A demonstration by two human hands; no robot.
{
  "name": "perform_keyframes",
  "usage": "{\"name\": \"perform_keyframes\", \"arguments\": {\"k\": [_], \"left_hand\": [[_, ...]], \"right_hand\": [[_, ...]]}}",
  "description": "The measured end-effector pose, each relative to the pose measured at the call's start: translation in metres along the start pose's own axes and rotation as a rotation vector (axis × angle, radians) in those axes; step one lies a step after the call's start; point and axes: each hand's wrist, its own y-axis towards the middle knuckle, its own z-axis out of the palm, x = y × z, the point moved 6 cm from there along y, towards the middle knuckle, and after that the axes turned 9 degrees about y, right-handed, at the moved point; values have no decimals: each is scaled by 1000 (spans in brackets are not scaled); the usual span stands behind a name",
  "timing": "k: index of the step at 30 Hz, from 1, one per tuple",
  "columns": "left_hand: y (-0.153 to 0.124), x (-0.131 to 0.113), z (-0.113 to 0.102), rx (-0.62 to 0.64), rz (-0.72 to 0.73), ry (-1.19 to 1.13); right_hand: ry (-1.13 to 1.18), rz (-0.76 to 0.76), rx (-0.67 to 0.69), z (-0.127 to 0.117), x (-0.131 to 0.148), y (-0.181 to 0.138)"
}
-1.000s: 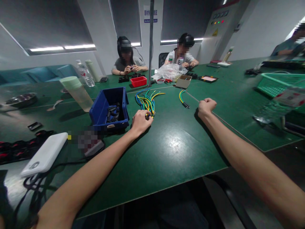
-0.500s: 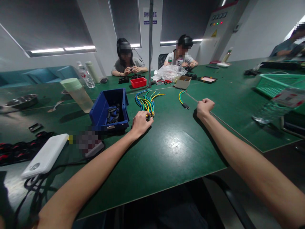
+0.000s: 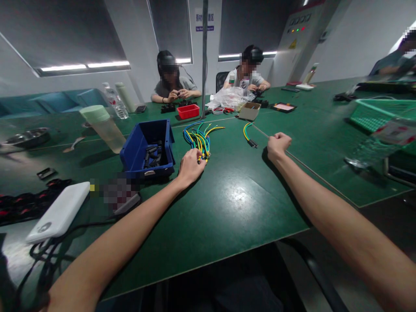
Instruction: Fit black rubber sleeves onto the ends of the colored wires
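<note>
At the near ends of a bundle of blue, green and yellow wires (image 3: 199, 135) is my left hand (image 3: 191, 166), its thumb and fingertips closed on a wire end. Small metal and yellow tips show beside those fingers. My right hand (image 3: 278, 145) rests on the table as a fist, and whatever it may hold is hidden. Left of the fist, apart from the bundle, lies a short pair of yellow and green wires (image 3: 248, 135) with dark ends. A blue bin (image 3: 139, 149) with several black plastic parts (image 3: 153, 154) stands left of my left hand.
A red tray (image 3: 188, 111), a small box (image 3: 249, 112) and plastic bags (image 3: 230, 99) lie further back. Two co-workers sit opposite. Bottles, a white power bank (image 3: 60, 211) and cables are at left; a green basket (image 3: 370, 115) and a water bottle (image 3: 367, 149) at right.
My left hand has shifted slightly at the wire ends, and more yellow tips show by its fingers. My right fist stays in place. The view has moved a little.
</note>
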Motion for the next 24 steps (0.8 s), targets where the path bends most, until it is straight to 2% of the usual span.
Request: {"name": "perform_keyframes", "arguments": {"k": [13, 19, 24], "left_hand": [[-1, 3, 4, 82, -19, 58], [-4, 3, -3, -12, -70, 134], [-2, 0, -4, -34, -6, 71]], "right_hand": [[-4, -19, 2, 1, -1, 0], [-6, -34, 11, 1, 2, -2], [-48, -182, 33, -2, 16, -4]]}}
